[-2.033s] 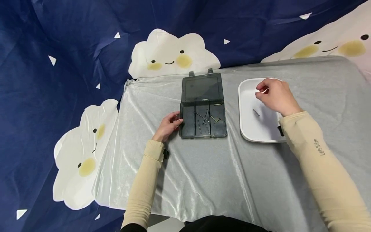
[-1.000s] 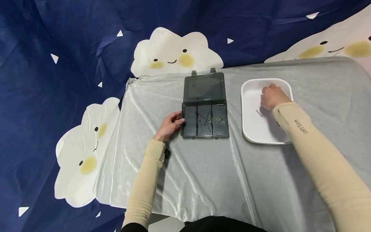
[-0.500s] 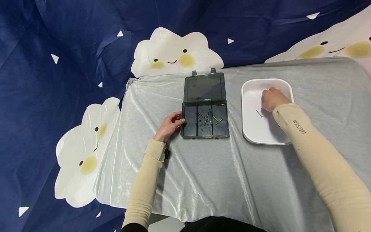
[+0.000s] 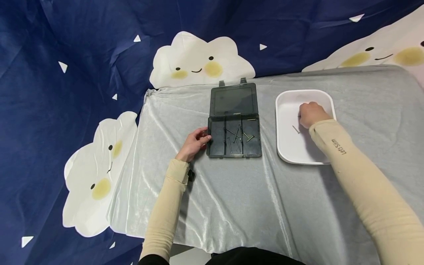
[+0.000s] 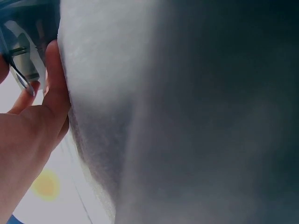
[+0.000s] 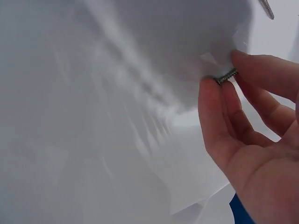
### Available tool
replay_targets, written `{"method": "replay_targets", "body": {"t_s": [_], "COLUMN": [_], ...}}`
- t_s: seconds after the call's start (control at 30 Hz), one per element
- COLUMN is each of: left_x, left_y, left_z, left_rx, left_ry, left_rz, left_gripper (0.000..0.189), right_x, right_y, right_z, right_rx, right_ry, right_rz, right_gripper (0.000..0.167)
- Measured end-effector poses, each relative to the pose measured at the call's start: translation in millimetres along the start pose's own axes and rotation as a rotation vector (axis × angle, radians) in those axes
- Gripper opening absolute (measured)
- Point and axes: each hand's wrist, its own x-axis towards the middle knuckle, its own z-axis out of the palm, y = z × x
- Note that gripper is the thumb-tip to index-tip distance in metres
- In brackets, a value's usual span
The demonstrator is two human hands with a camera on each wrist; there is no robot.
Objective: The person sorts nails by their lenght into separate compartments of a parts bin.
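Note:
In the head view my left hand (image 4: 193, 144) holds the left edge of a dark translucent compartment box (image 4: 216, 145), thumb at the rim. The box lies with its lid (image 4: 234, 99) folded back. Long dark screws (image 4: 230, 144) fill the middle compartment, and shorter brassy screws (image 4: 250, 138) lie in the right one. My right hand (image 4: 312, 115) is down inside a white tray (image 4: 281, 154). Between its thumb and fingertips it pinches a small threaded screw (image 6: 227, 76), clear in the right wrist view. Another screw (image 4: 296, 129) lies on the tray floor beside that hand.
Grey velvety cloth (image 4: 238, 206) covers the table under the box and tray. A dark blue curtain (image 4: 281, 29) with white clouds hangs behind and to the left. The tray stands a short way right of the box.
My right hand has gone down from above the tray into it, then shifted slightly toward me. The left hand stays at the box, and the screws in the box look unchanged.

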Motion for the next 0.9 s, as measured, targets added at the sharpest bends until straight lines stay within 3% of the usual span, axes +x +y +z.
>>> {"method": "replay_targets", "body": {"t_s": [0.9], "left_x": [-1.3], "left_y": [0.9], "left_z": [1.0], "left_rx": [-0.008], "left_ry": [0.004], "left_rz": [0.014], "left_gripper": [0.048], "right_x": [-5.9], "right_y": [-0.2], "right_z": [4.5], "right_rx": [0.055], "right_ry": [0.012], "right_rz": [0.050], "right_gripper": [0.020]}}
